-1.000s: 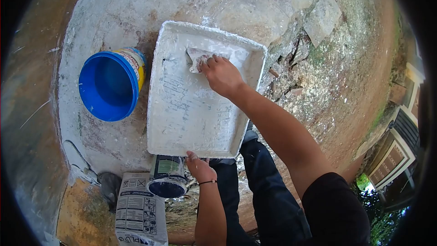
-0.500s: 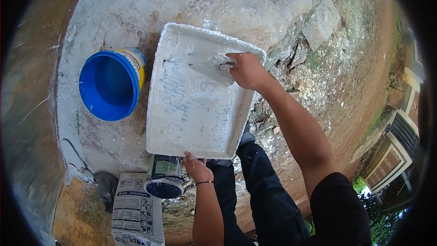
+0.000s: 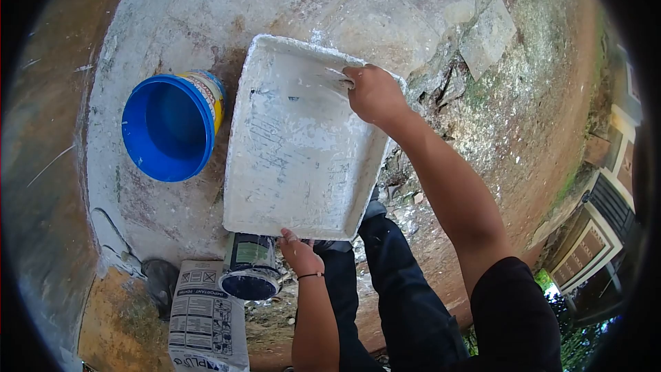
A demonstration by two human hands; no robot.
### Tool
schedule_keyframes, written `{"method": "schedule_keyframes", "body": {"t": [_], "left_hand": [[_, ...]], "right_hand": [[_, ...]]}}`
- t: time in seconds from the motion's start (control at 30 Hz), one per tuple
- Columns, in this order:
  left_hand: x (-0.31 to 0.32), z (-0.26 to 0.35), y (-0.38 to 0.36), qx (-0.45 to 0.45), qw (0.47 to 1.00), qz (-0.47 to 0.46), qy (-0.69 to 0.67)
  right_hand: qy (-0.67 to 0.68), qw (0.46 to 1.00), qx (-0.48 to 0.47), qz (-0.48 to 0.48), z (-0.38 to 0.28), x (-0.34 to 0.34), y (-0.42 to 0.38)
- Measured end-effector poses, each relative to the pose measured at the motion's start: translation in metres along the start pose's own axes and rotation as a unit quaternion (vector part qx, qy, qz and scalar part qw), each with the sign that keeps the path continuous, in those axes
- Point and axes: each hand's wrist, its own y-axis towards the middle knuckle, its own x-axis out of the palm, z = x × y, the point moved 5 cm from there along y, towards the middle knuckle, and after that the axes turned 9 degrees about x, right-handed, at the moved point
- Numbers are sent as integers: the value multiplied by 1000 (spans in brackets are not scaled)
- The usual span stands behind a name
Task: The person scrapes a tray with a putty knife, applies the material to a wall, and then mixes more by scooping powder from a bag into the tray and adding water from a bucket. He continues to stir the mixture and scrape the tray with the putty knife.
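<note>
A large white tray [image 3: 296, 186], its inside smeared with white paint or filler, sits in front of me, tilted a little. My left hand [image 3: 301, 256] grips the tray's near rim with its thumb over the edge. Over the tray's far right corner is my right hand [image 3: 377, 95], closed around a putty knife [image 3: 342, 74] coated in white. Most of the knife is covered by my fingers, and its blade is close to the tray's far wall.
Left of the tray stands a blue bucket [image 3: 167, 129]. Near my left hand is a dark paint can [image 3: 251, 269], beside a printed paper sack [image 3: 208, 317]. Broken concrete [image 3: 447, 86] lies to the right; my legs [image 3: 406, 289] are below the tray.
My right hand has moved up and slightly right, taking the putty knife towards the tray's far edge. The blade shows less now. My left hand stays at the near rim.
</note>
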Motion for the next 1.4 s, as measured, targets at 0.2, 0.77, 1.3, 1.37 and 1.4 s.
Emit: {"method": "schedule_keyframes", "body": {"t": [0.2,0.77,1.3,1.37,1.4], "left_hand": [[2,0,-2,21,1000,-4,-22],[1,-2,-3,38,998,-15,-42],[-3,-1,-4,49,999,-5,-18],[-2,1,-5,48,999,-1,-13],[-1,3,-8,47,999,10,-5]], "right_hand": [[-69,972,-188,122,-11,63,-22],[-4,968,-201,153,-16,42,-19],[-36,940,-312,134,3,71,-120],[-41,924,-343,167,9,80,-124],[-47,905,-374,196,7,78,-127]]}}
